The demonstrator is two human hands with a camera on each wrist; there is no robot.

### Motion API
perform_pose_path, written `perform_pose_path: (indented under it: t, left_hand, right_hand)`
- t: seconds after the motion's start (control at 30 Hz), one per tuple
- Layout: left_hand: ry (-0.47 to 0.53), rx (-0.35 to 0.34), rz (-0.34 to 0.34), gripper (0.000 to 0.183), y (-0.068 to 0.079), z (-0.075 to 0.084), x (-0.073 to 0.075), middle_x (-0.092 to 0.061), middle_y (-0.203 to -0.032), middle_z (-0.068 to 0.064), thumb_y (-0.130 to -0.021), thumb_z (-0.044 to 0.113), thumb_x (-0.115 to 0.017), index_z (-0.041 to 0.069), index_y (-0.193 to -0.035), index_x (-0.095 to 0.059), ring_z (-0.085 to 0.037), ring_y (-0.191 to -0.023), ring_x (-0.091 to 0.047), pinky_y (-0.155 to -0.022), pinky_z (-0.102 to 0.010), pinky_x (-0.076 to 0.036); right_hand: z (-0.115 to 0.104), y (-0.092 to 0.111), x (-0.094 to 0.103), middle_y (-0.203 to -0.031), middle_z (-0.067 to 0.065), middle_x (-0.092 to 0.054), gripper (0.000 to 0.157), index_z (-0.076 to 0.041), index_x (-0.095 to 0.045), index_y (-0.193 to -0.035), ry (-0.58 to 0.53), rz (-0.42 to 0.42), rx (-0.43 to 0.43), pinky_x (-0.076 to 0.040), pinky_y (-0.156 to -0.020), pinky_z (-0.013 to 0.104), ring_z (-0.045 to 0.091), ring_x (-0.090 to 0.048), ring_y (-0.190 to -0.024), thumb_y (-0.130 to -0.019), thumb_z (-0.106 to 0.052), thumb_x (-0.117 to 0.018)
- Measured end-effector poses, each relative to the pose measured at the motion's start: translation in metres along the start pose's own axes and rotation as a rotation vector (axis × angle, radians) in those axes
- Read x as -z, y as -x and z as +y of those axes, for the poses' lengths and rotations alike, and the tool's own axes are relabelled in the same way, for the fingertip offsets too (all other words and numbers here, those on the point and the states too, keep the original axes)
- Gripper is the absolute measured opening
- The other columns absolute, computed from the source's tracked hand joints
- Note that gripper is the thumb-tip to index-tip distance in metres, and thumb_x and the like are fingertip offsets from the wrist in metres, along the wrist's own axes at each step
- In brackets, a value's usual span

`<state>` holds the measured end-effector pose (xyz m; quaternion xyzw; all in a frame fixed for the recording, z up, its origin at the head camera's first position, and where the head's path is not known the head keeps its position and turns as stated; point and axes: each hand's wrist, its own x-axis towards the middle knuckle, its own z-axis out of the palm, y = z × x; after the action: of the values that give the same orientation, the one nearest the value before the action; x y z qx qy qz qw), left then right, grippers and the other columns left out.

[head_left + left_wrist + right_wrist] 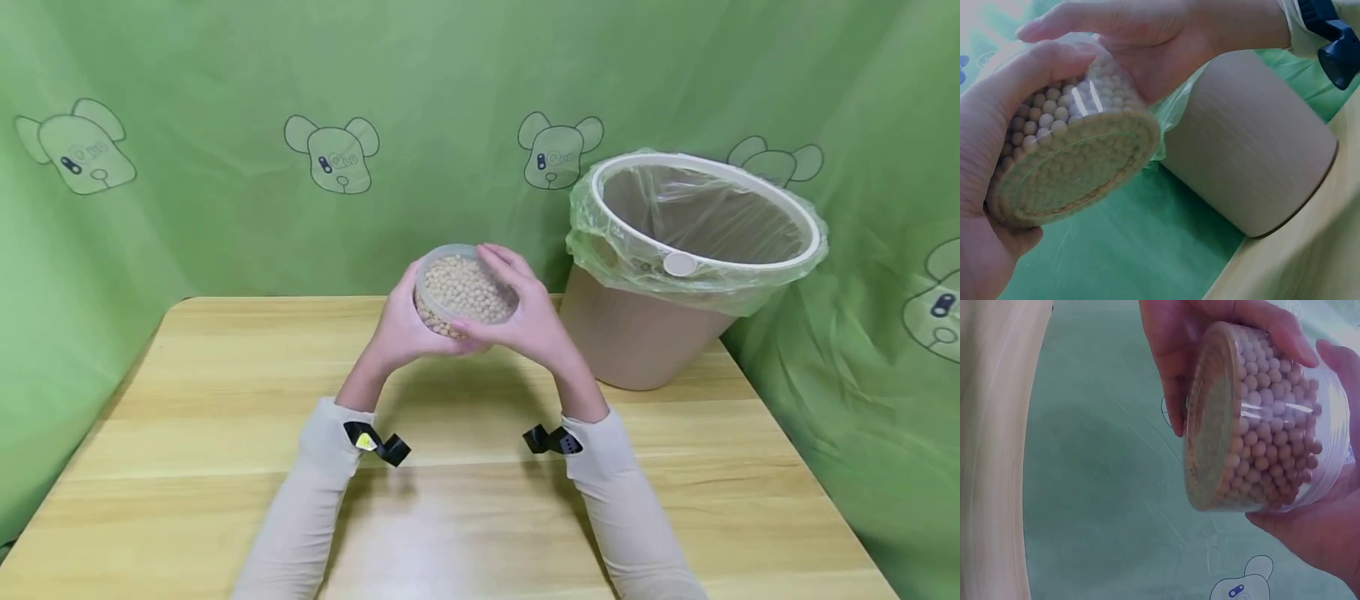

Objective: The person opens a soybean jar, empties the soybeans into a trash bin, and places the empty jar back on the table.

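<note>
Jar [1260, 425] of beads [465, 287], its sides partly hidden, sits within widely curled fingers [510, 261]: left hand [401, 327] gripping at nine o'clock, right hand [531, 315] at three.

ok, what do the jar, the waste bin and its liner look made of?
Jar: probably rigid clear plastic, glossy; pellets show through its wall, with sharp highlights. Glass isn't ruled out.
Waste bin: likely moulded plastic, matte; its beige body shows only soft shading.
Liner: thin plastic film, translucent green, slightly shiny; it hangs wrinkled outside the bin, which shows through.
</note>
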<state>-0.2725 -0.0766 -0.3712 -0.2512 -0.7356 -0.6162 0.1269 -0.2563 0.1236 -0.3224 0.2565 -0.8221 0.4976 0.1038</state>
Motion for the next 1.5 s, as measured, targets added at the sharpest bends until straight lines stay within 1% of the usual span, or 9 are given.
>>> perform_pose_path:
  t: [0.2,0.33,0.47,0.63,0.77,0.97,1.17,1.33,1.5]
  left_hand:
    - [-0.124,0.068,0.124,0.125,-0.001,0.001,-0.013,-0.052,-0.148,-0.005,-0.05,0.027,-0.101,0.017,-0.155,-0.036,-0.021,-0.132,-0.054,-0.114,-0.042,-0.048]
    - [-0.179,0.07,0.145,0.124,-0.003,0.0,-0.016,-0.052,-0.148,-0.006,-0.05,0.029,-0.101,0.016,-0.155,-0.036,-0.022,-0.131,-0.055,-0.113,-0.041,-0.048]
    - [-0.125,0.075,0.089,0.123,-0.001,-0.002,-0.012,-0.052,-0.148,-0.006,-0.052,0.025,-0.101,0.017,-0.156,-0.036,-0.023,-0.132,-0.054,-0.114,-0.043,-0.048]
    - [0.017,0.019,-0.03,0.116,0.001,-0.001,-0.001,-0.054,-0.146,-0.013,-0.055,0.01,-0.097,0.01,-0.154,-0.038,-0.027,-0.131,-0.054,-0.115,-0.046,-0.047]
    - [0.112,-0.012,-0.106,0.109,-0.001,0.0,0.003,-0.055,-0.14,-0.017,-0.057,0.01,-0.093,0.007,-0.152,-0.04,-0.028,-0.125,-0.056,-0.11,-0.047,-0.051]
    - [0.185,0.001,-0.139,0.107,-0.001,-0.001,0.004,-0.056,-0.136,-0.019,-0.057,0.018,-0.092,0.006,-0.151,-0.042,-0.028,-0.119,-0.058,-0.103,-0.042,-0.057]
    - [0.201,0.0,-0.052,0.107,0.0,-0.002,0.013,-0.053,-0.143,-0.017,-0.057,0.013,-0.091,0.007,-0.152,-0.042,-0.027,-0.124,-0.056,-0.107,-0.039,-0.055]
    - [0.24,0.0,0.042,0.105,0.0,-0.001,0.027,-0.052,-0.146,-0.016,-0.057,0.008,-0.09,0.008,-0.151,-0.043,-0.028,-0.129,-0.055,-0.109,-0.041,-0.053]
    - [0.236,-0.018,0.129,0.102,-0.003,0.001,0.044,-0.053,-0.145,-0.015,-0.058,0.002,-0.088,0.009,-0.15,-0.045,-0.028,-0.129,-0.056,-0.109,-0.039,-0.054]
  right_hand:
    - [-0.005,-0.001,-0.011,-0.165,0.014,-0.027,0.108,-0.008,-0.032,-0.16,0.008,0.076,-0.19,-0.034,-0.125,0.048,0.032,-0.036,-0.148,-0.073,-0.036,-0.091]
    - [-0.005,-0.002,-0.018,-0.163,0.016,-0.031,0.113,-0.005,-0.033,-0.159,0.001,0.145,-0.246,-0.036,-0.123,0.048,0.033,-0.039,-0.145,-0.069,-0.039,-0.092]
    - [-0.004,-0.002,-0.013,-0.162,0.017,-0.033,0.111,-0.006,-0.035,-0.158,-0.002,0.105,-0.209,-0.039,-0.121,0.048,0.034,-0.042,-0.142,-0.069,-0.036,-0.093]
    - [0.001,0.0,0.003,-0.161,0.014,-0.035,0.106,-0.01,-0.039,-0.157,-0.018,-0.021,-0.075,-0.038,-0.121,0.05,0.032,-0.041,-0.143,-0.068,-0.026,-0.094]
    - [0.002,0.0,0.015,-0.16,0.012,-0.039,0.099,-0.011,-0.043,-0.155,-0.06,-0.082,0.014,-0.039,-0.121,0.051,0.03,-0.042,-0.144,-0.07,-0.02,-0.092]
    - [0.003,0.0,0.022,-0.161,0.009,-0.039,0.093,-0.015,-0.045,-0.155,-0.13,-0.095,0.007,-0.041,-0.119,0.053,0.029,-0.043,-0.143,-0.073,-0.017,-0.088]
    - [0.004,-0.001,0.021,-0.163,0.007,-0.038,0.09,-0.015,-0.043,-0.155,-0.157,-0.052,-0.055,-0.039,-0.121,0.049,0.027,-0.04,-0.145,-0.076,-0.018,-0.086]
    - [0.01,-0.001,0.026,-0.164,0.006,-0.036,0.09,-0.016,-0.042,-0.156,-0.126,-0.041,-0.115,-0.036,-0.123,0.048,0.026,-0.037,-0.148,-0.078,-0.02,-0.086]
    - [0.019,-0.004,0.033,-0.164,0.007,-0.035,0.091,-0.017,-0.04,-0.157,-0.094,-0.015,-0.149,-0.043,-0.118,0.051,0.031,-0.042,-0.142,-0.079,-0.023,-0.086]
